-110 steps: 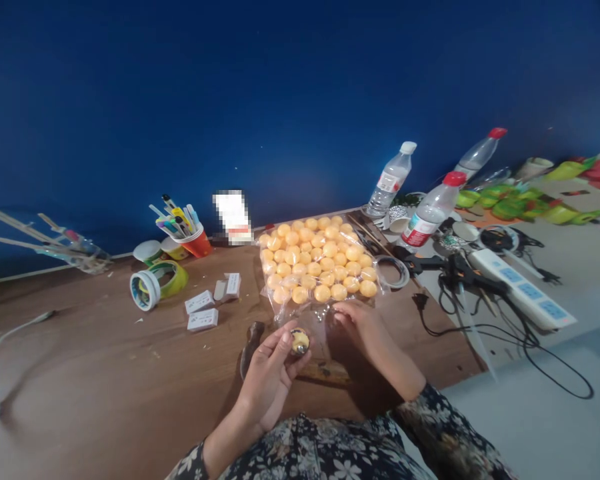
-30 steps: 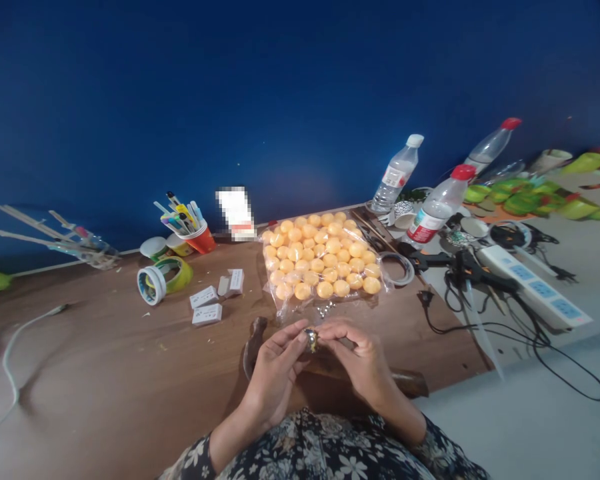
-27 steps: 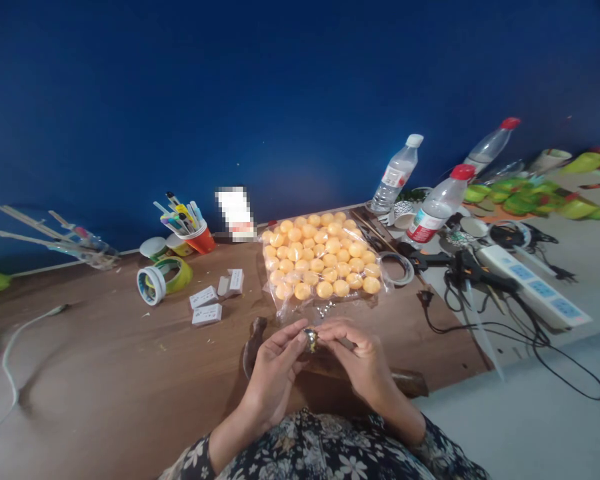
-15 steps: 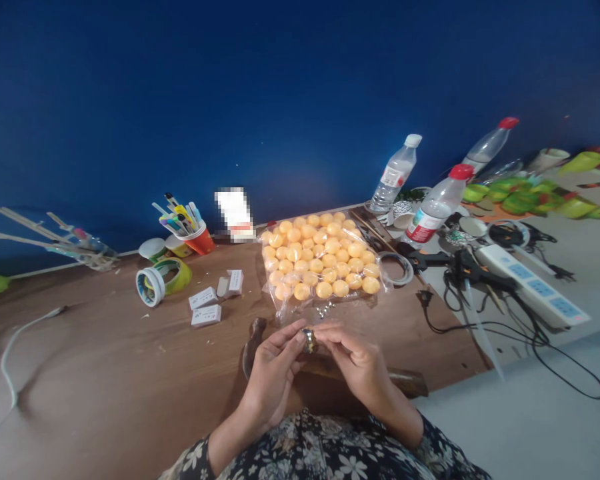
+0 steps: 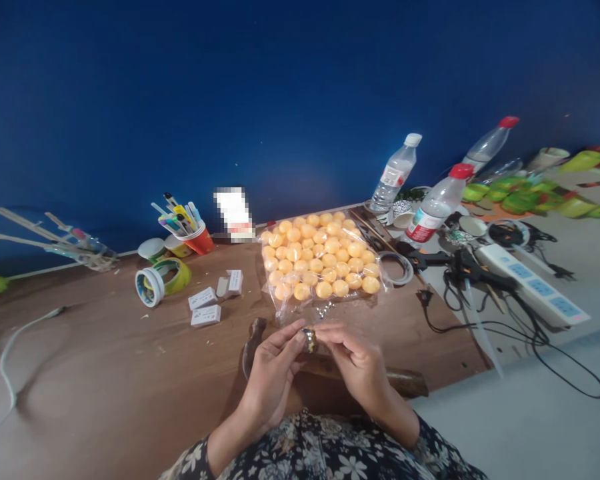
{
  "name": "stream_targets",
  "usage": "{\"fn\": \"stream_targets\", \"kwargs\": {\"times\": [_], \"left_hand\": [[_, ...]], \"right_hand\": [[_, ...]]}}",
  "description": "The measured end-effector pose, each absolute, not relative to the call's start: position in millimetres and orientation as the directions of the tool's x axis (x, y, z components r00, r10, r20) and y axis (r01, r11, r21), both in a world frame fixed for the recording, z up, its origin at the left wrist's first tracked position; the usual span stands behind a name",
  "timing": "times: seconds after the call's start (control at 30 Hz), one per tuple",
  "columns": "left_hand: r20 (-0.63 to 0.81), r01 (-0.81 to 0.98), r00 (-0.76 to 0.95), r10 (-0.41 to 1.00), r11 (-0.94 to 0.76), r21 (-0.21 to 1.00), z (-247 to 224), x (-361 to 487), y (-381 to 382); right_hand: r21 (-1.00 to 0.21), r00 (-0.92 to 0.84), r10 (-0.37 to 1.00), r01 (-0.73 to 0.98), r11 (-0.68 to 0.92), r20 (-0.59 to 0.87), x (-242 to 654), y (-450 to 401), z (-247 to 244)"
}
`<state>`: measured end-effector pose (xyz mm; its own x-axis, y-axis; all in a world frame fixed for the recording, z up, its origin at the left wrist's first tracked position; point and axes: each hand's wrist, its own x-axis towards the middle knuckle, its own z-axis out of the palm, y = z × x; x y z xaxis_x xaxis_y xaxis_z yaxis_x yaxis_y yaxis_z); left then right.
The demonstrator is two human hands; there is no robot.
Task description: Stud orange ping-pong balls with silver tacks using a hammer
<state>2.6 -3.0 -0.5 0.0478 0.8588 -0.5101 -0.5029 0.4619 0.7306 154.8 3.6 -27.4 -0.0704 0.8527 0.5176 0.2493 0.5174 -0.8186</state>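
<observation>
A small, shiny silver-and-gold metal piece [image 5: 309, 340] is pinched between my two hands, too small to name. My left hand [image 5: 275, 367] grips its left side with thumb and fingers. On its right side, the bent fingertips of my right hand [image 5: 355, 360] close against the piece. Beneath both hands lies a hammer [image 5: 407, 381] with a wooden handle, its middle partly covered by them. Just beyond my fingertips, several tiny shiny bits [image 5: 323, 311] rest by a clear plastic bag of orange-yellow balls [image 5: 325, 260].
Small white boxes [image 5: 206, 315], tape rolls [image 5: 175, 277] and a pen cup [image 5: 200, 238] stand on the left. Plastic bottles [image 5: 433, 210], a glue gun [image 5: 475, 267], cables and a power strip [image 5: 535, 283] crowd the right. A blue wall [image 5: 280, 100] rises behind the table.
</observation>
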Motion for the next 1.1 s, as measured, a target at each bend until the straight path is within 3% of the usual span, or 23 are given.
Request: {"fn": "stream_targets", "kwargs": {"times": [0.37,0.6,1.1], "left_hand": [[-0.524,-0.49,0.017,0.851,0.464,0.738,-1,2,-6],[-0.53,-0.5,0.004,0.848,0.46,0.734,4,4,-5],[-0.514,-0.491,0.023,0.858,0.457,0.741,1,3,-7]], "right_hand": [[-0.744,-0.171,0.795,0.285,0.605,0.581,157,3,-21],[-0.697,-0.147,0.763,0.329,0.637,0.629,154,-1,-31],[-0.685,-0.148,0.779,0.396,0.611,0.609,152,-6,-34]]}}
